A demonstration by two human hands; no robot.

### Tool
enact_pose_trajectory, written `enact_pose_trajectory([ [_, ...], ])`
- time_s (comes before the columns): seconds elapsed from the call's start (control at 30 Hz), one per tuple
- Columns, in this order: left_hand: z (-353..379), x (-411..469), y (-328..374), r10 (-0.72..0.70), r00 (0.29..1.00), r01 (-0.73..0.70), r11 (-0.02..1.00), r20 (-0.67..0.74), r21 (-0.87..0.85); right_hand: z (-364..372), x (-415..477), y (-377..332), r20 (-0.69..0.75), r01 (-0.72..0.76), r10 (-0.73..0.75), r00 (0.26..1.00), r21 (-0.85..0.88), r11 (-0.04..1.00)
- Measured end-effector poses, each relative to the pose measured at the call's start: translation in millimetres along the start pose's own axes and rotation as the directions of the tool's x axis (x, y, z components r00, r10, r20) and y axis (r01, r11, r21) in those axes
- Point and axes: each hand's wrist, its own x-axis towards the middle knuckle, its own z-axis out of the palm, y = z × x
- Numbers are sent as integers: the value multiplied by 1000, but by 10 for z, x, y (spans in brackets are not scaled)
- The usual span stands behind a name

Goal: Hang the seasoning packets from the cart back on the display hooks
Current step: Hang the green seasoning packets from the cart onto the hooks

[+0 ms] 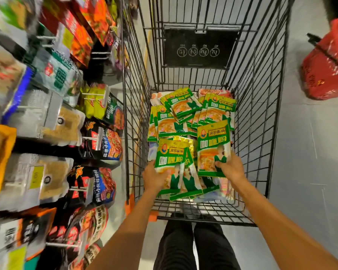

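inside the cart (261,114), the left hand (153,178) gripped a fanned bunch of green packets (172,158); the right hand (231,168) pinched one packet (213,145) above the cart's loose pile (183,108).

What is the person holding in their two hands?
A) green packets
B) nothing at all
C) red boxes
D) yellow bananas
A: the left hand grips a bunch of green packets and the right hand grips another green packet, both inside the cart.
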Motion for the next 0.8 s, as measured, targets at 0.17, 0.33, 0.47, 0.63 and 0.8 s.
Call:
enact_pose_trajectory([
  [0.17, -509, -274, 576, 163, 979, -177, 977, -123, -114, -314, -163, -600, 5, 230, -230, 973, -11, 973],
  [0.33, -1314, -776, 1198, 237, 891, -335, 919, -388, -208, -477, -505, -1603, 83, 517, -521, 850, 65, 854],
  [0.47, -2090, -1421, 1505, 238, 766, -456, 856, -598, -244, -493, -1011, -2491, 203, 680, -696, 688, 154, 717],
  [0.63, -2966, -2595, 1614, 191, 465, -601, 785, -864, -150, -455, -2067, -3484, 340, 804, -862, 375, 344, 485],
  [0.8, -3563, -3900, 1513, 118, 166, -701, 713, -979, -32, -310, -3241, -4067, 452, 730, -888, 85, 578, 364],
])
